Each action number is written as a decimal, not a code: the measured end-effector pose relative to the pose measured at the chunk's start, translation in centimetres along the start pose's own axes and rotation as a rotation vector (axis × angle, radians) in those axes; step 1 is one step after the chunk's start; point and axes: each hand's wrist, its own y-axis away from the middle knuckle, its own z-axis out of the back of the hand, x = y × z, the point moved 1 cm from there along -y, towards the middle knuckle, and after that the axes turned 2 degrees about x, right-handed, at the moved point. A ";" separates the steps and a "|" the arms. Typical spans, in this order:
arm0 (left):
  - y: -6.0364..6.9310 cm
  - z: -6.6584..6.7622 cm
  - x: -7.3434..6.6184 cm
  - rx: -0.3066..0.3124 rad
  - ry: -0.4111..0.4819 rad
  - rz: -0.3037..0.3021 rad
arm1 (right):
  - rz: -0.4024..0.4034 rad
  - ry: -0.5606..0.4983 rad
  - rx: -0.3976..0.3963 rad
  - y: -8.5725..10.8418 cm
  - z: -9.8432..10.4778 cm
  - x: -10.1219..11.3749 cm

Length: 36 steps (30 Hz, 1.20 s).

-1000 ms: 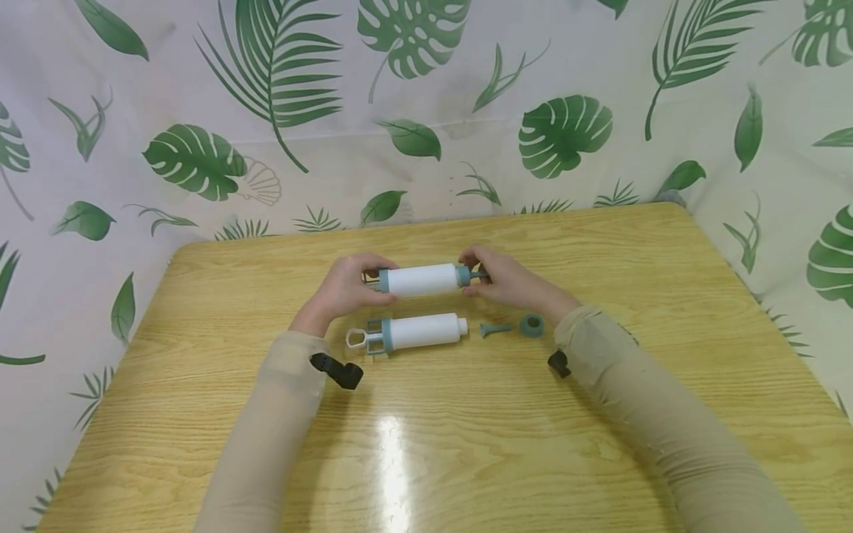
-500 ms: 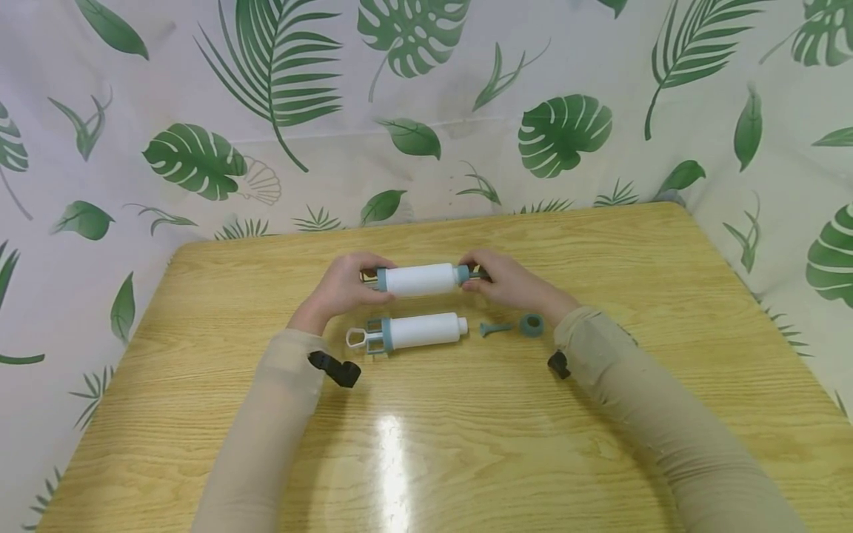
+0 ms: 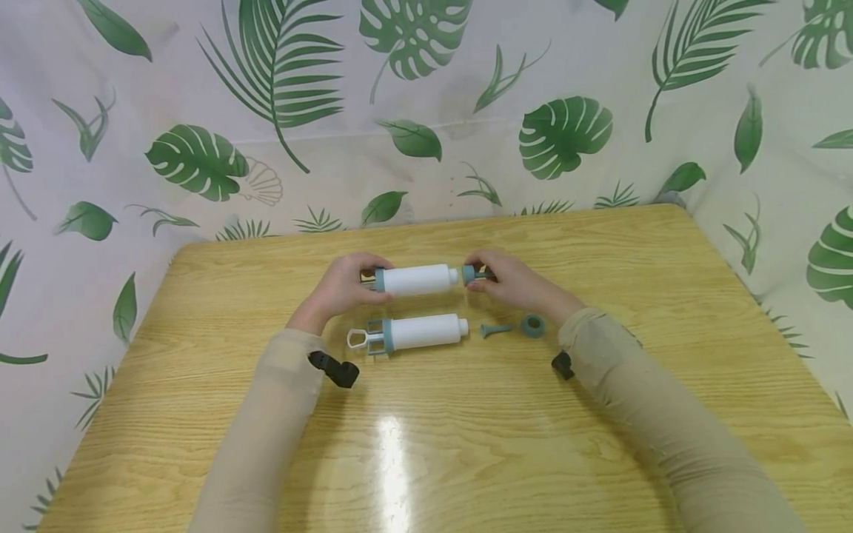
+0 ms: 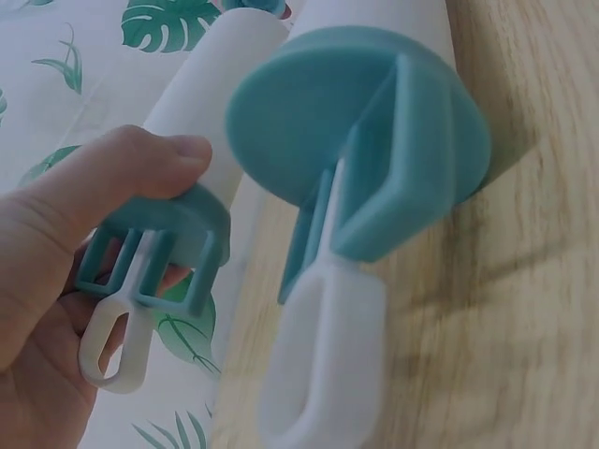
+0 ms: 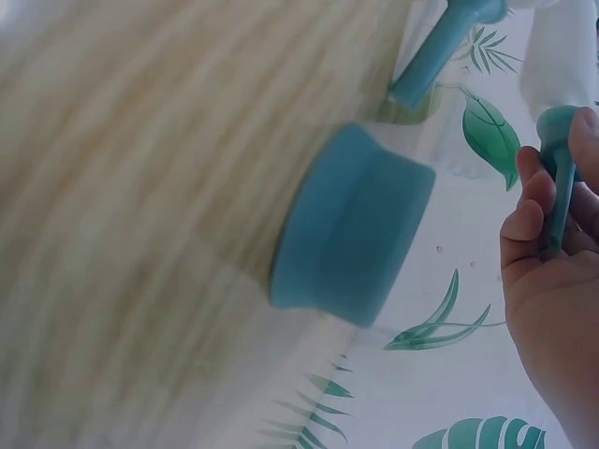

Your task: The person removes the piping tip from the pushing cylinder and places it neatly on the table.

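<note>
L hand (image 3: 346, 281) grips white cyl. plastic tube w/ teal collar (image 3: 417, 280), just beyond white loop-handled tube (image 3: 425, 331) lying on wood bench (image 3: 493, 444). R hand (image 3: 506, 280) grips teal plastic cap w/ thin stem (image 3: 468, 275), beyond lying tube's R end. Vs. half a sec ago: cap's off held tube, slight gap, white tip (image 3: 455, 275) bared. Teal flared nozzle (image 3: 493, 329) & teal ring (image 3: 531, 334), R of lying tube, unmoved.

I'm getting white tubes (image 3: 417, 280), teal collars (image 3: 380, 280) and nozzle (image 3: 469, 275), yellowish wood-grain table (image 3: 466, 429), white backdrop (image 3: 466, 133) with green leaves (image 3: 565, 137), beige sleeves (image 3: 260, 429).
</note>
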 end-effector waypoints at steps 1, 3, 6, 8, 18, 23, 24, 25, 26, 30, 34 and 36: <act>0.0 0.0 0.1 0.001 -0.009 0.002 | -0.001 0.005 0.002 0.0 0.0 -0.1; -0.2 0.0 0.2 0.004 -0.027 0.010 | 0.004 0.014 0.004 0.1 0.0 -0.2; -0.4 -0.1 0.3 0.019 -0.060 0.024 | 0.012 0.020 0.008 0.1 0.0 -0.4; -0.6 -0.1 0.3 0.035 -0.080 0.030 | 0.015 0.023 0.011 0.1 0.0 -0.6; -1.3 -0.5 0.6 0.095 -0.142 0.081 | 0.001 0.037 0.030 0.2 -0.1 -0.7; -1.3 -0.7 0.8 0.118 -0.144 0.108 | -0.007 0.048 0.035 0.3 -0.1 -0.7; -1.2 -0.8 0.9 0.120 -0.142 0.110 | -0.008 0.050 0.036 0.3 -0.1 -0.7; -1.3 -0.8 0.9 0.119 -0.142 0.110 | -0.008 0.053 0.037 0.3 -0.1 -0.7; -1.3 -0.8 1.0 0.120 -0.144 0.111 | -0.007 0.054 0.039 0.3 0.0 -0.7; -1.3 -0.9 1.1 0.127 -0.165 0.102 | -0.009 0.060 0.043 0.3 -0.1 -0.8; -1.3 -0.9 1.1 0.139 -0.170 0.098 | -0.011 0.067 0.043 0.3 -0.1 -0.8; -1.3 -0.9 1.1 0.139 -0.158 0.099 | -0.008 0.070 0.043 0.3 -0.1 -0.8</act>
